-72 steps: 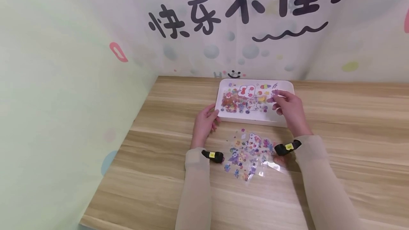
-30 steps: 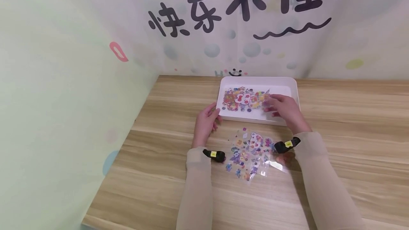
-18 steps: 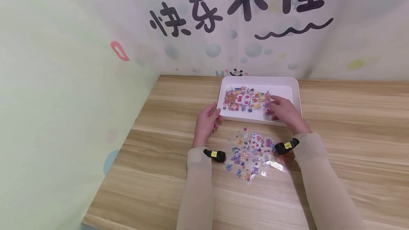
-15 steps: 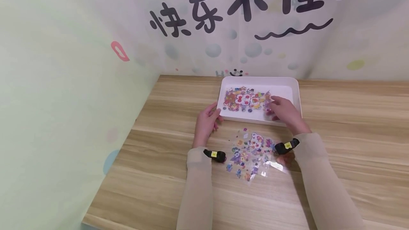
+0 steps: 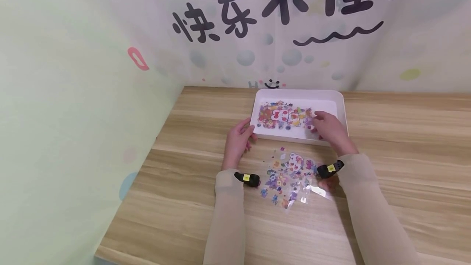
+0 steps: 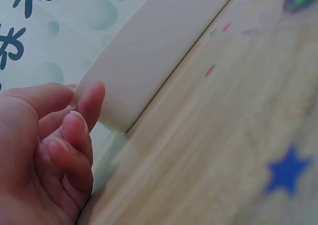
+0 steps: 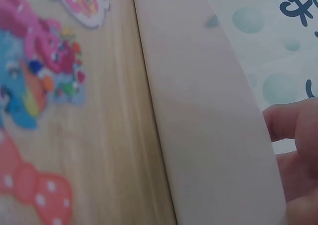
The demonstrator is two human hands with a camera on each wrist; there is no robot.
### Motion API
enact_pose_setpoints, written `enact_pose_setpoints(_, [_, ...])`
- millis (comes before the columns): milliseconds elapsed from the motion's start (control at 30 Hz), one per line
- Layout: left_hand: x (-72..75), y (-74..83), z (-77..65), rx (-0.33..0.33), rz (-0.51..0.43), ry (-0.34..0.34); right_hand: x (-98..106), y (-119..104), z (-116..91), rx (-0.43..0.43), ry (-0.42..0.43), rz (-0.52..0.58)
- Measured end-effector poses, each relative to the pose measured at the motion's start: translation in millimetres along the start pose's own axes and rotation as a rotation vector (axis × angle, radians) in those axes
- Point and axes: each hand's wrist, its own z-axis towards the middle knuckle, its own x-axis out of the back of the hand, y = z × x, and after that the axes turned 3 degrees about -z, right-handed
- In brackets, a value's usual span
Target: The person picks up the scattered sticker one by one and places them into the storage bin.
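A white tray (image 5: 340, 109) stands at the back of the table, against the printed backdrop. Inside its left and middle part lie clear sticker sheets (image 5: 280, 115) with overlapping cartoon prints. My left hand (image 5: 237, 139) grips the tray's front left corner, thumb on top of the rim, as the left wrist view also shows. Over the right part of the tray is my right hand (image 5: 330, 130), beside the sheets' right end, fingers loosely bent. In the right wrist view the tray wall (image 7: 208, 115) hides much of that hand's fingertips, so contact with the sheets is unclear.
More clear sticker sheets (image 5: 290, 177) lie spread on the wooden table (image 5: 176, 187) between the forearms, in front of the tray. A patterned backdrop (image 5: 228, 60) rises directly behind the tray, and a pale curtain (image 5: 73, 113) borders the table's left side.
My right hand has brought a sticker sheet left and down onto the others in the tray, then drawn slightly back to the right. The left hand has kept its grip on the corner.
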Motion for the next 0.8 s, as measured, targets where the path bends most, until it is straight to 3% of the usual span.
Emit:
enact_pose_setpoints(333, [0.8,2.1,-2.8,0.032,-0.003,-0.009,-0.5,1.4,-2.8,0.023,0.041,-0.007])
enact_pose_setpoints(800, [1.7,1.0,-3.0,0.014,-0.020,-0.012,-3.2,-0.2,-5.1,0.023,0.078,-0.021])
